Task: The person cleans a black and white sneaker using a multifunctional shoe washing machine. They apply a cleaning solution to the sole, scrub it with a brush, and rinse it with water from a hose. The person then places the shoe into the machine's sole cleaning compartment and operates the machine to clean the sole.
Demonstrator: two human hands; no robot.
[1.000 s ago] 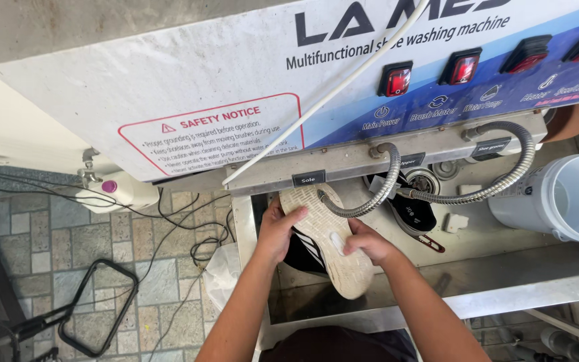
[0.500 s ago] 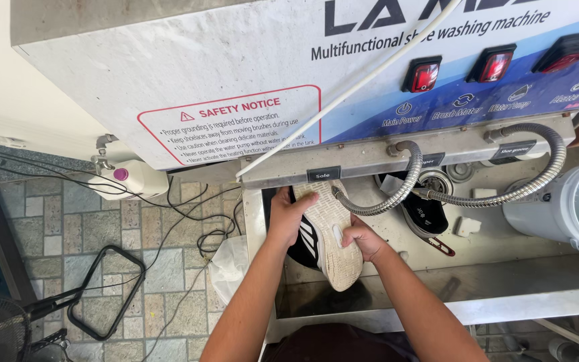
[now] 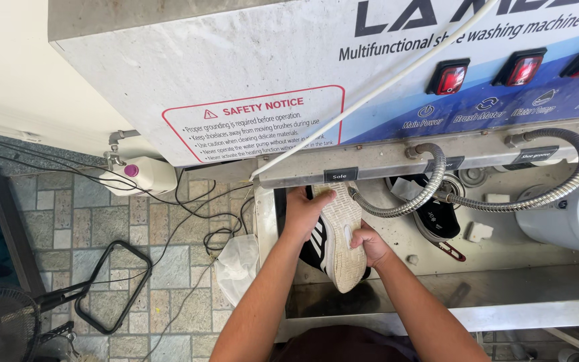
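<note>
Hands grip a black sneaker (image 3: 333,238) sole-up under the washing machine's front panel (image 3: 236,87): left hand (image 3: 305,209) fingers wrapped over its toe, right hand (image 3: 368,243) fingers pinching its edge, where the wet shoe could slip into the steel basin (image 3: 504,281).

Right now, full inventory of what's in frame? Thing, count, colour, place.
shoe: 1, black with white stripes and a pale sole, sole up over the steel basin, held in both hands
second shoe: 1, black, lying in the basin right of the hands
washing machine: 1, white and blue panel, top of frame
rocker switches: at least 3, red, on the panel
metal hoses: 2, silver, curving under the panel
bucket: 1, white, right edge
bottle: 1, white with pink cap, left of the machine
cables: several, black, on the tiled floor
left hand: 1, grip on the shoe's toe end
right hand: 1, grip on the sole's right edge
</note>
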